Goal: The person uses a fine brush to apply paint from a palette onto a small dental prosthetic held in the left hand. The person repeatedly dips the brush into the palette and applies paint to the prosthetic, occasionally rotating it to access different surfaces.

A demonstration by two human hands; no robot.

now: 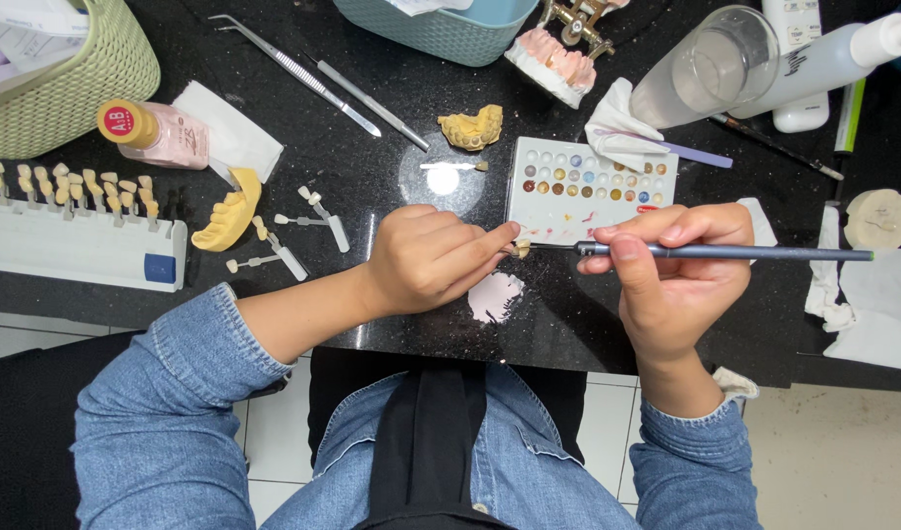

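a black speckled bench (392,177) lies under both hands. the left hand (426,260) has its grip pinched closed on a small tooth piece (522,248), just below the colour palette (593,189). the right hand (671,270) has its grip closed on a thin brush (725,252), its tip touching the piece, just below the palette.

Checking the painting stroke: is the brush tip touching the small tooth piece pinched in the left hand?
Touching. In the head view the brush, held by the right hand, ends right at the tooth piece at the left hand's fingertips, no gap visible.
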